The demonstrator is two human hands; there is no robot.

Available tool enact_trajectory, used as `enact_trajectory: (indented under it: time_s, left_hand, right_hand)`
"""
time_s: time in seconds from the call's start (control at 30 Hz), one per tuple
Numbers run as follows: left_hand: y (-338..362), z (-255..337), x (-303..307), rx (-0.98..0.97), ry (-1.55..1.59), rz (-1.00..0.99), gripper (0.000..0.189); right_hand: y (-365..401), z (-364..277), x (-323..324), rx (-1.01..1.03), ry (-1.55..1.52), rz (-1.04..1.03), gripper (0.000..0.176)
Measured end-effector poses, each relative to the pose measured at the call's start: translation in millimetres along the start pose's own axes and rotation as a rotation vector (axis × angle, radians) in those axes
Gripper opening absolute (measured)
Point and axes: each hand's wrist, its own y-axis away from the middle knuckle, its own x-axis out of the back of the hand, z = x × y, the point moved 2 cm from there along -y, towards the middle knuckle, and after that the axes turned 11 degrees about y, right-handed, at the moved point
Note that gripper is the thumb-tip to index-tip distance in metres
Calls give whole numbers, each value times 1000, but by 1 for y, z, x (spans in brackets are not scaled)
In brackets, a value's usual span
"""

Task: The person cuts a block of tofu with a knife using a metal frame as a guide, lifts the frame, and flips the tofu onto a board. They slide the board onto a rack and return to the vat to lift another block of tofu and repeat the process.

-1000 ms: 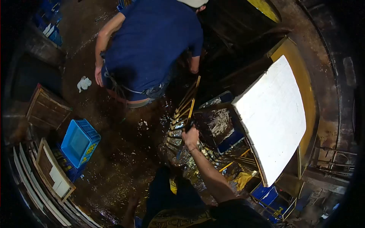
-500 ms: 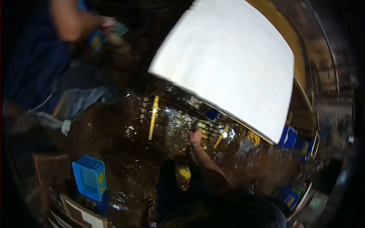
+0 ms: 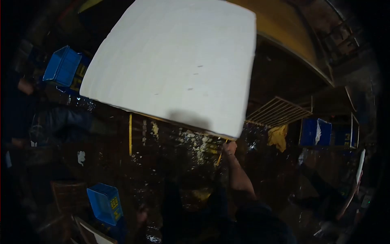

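The broad white panel (image 3: pixel 170 61) beside the right grip (image 3: pixel 230 147) seemed stiff, best edge-held; I couldn't tell whether it or the left grip (image 3: pixel 142 214) clamped anything.

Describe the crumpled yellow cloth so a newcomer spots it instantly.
Find the big white board, then the right hand at its lower right corner. Go right in the picture to the slatted rack; the yellow cloth sits just below it, left of a blue crate. It is the limp, crumpled yellow shape, unlike the straight-barred rack and boxy crate.
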Motion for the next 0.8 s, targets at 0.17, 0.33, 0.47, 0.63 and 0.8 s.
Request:
enact_trajectory:
  time_s: [0.17,0.33,0.47,0.63,0.8]
  left_hand:
    - [34,-164,-263,-332,-1274,-28,51]
    - [119,-284,-506,-841,-1862,-588,60]
    - [139,-276,-526,-1056,-1477,-647,37]
    - [169,-246,-597,-1310,-1405,-392,19]
    - [130,-198,-665,-965,-460,-417,24]
  right_hand:
    - [-23,22,154,-85,-360,-136,33]
    - [36,-116,444,123,-1267,-467,29]
    - [39,-209,554,499,-1393,-567,26]
    - [14,-302,598,1058,-892,-231,38]
    - [-136,-313,569,1241,-183,318,23]
